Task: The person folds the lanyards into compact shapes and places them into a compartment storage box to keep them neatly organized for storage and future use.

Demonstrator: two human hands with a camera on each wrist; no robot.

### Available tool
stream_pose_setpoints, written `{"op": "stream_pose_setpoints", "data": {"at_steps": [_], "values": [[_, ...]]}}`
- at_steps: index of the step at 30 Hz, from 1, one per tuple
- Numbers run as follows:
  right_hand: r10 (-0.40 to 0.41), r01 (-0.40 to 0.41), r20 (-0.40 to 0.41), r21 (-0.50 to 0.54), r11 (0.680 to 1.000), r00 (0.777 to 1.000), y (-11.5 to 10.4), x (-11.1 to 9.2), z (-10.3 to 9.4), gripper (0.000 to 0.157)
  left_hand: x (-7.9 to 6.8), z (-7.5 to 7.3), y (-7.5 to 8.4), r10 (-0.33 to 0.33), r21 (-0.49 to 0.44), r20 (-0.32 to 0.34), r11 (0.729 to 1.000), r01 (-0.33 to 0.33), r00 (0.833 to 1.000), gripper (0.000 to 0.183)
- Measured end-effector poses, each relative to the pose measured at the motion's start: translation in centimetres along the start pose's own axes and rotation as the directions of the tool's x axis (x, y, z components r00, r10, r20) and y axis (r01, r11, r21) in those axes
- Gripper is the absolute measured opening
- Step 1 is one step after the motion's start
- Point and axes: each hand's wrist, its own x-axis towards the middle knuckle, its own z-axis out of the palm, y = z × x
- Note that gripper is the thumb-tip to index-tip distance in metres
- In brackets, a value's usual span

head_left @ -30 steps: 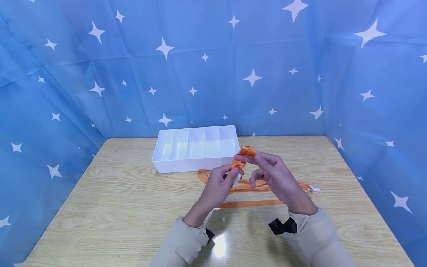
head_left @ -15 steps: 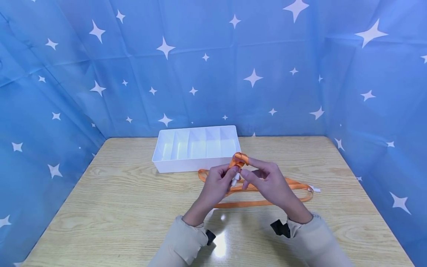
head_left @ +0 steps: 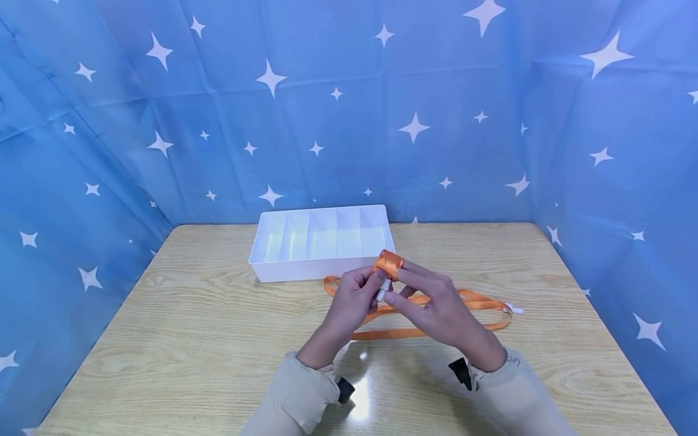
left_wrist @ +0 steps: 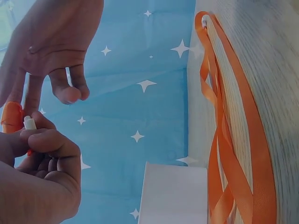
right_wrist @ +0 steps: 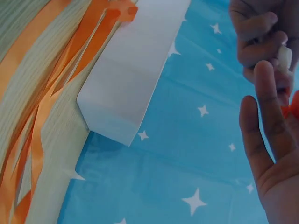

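Observation:
An orange lanyard (head_left: pixel 389 264) is wound into a small flat coil between the two hands, above the table. My left hand (head_left: pixel 349 306) pinches the coil's lower end by its white clip (head_left: pixel 383 290), thumb on top. My right hand (head_left: pixel 442 306) holds the coil from the other side; its fingers reach to the orange band and its thumb tip lies at the clip. In the left wrist view the coil (left_wrist: pixel 12 116) sits at the right hand's fingertips, while the other fingers hang loosely bent. Part of the grip is hidden behind the left hand.
More orange lanyards (head_left: pixel 392 333) lie stretched across the wooden table (head_left: pixel 191 339) beneath the hands, white clip ends (head_left: pixel 514 309) at the right. A white tray (head_left: pixel 322 270) with several compartments stands behind them. Blue star-patterned cloth (head_left: pixel 338 121) hangs around the table.
The right hand has come down and leftward, its fingers closing in on the coil and its thumb moving to the white clip. The band has turned into a tighter roll; the left hand barely moved.

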Motion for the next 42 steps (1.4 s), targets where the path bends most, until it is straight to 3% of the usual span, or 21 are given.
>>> {"op": "stream_pose_setpoints", "data": {"at_steps": [5, 10, 15, 25, 29, 37, 42], "values": [[-0.054, 0.056, 0.016, -0.141, 0.988, 0.998, 0.3, -0.1, 0.0, 0.038, -0.1, -0.1, 0.0, -0.011, -0.031, 0.010, 0.999, 0.011, 1.000, 0.036], [-0.155, 0.165, 0.065, -0.203, 0.965, 0.986, 0.4, -0.1, -0.3, 0.032, -0.2, -0.4, 0.1, -0.017, -0.059, 0.052, 0.998, 0.020, 0.999, 0.034], [-0.175, 0.205, 0.126, -0.283, 0.937, 0.976, 0.3, -0.2, -0.6, 0.028, -0.1, -0.7, -0.1, -0.038, -0.069, 0.078, 0.997, 0.043, 0.996, 0.033], [-0.236, 0.321, 0.231, -0.470, 0.823, 0.944, -0.3, -0.5, -1.3, 0.034, 0.0, -1.3, -0.1, -0.086, -0.093, 0.132, 0.991, 0.099, 0.987, 0.032], [-0.241, 0.341, 0.253, -0.505, 0.793, 0.937, -0.4, -0.7, -1.4, 0.035, -0.1, -1.4, -0.1, -0.096, -0.099, 0.155, 0.989, 0.112, 0.983, 0.034], [-0.212, 0.328, 0.272, -0.513, 0.794, 0.939, -0.5, -0.9, -1.6, 0.041, -0.2, -1.4, 0.2, -0.070, -0.035, 0.155, 0.996, 0.076, 0.985, 0.041], [-0.162, 0.293, 0.283, -0.520, 0.802, 0.945, -0.5, -1.1, -1.6, 0.044, -0.2, -1.3, -0.1, -0.013, 0.001, 0.180, 1.000, 0.013, 0.984, 0.039]]}}
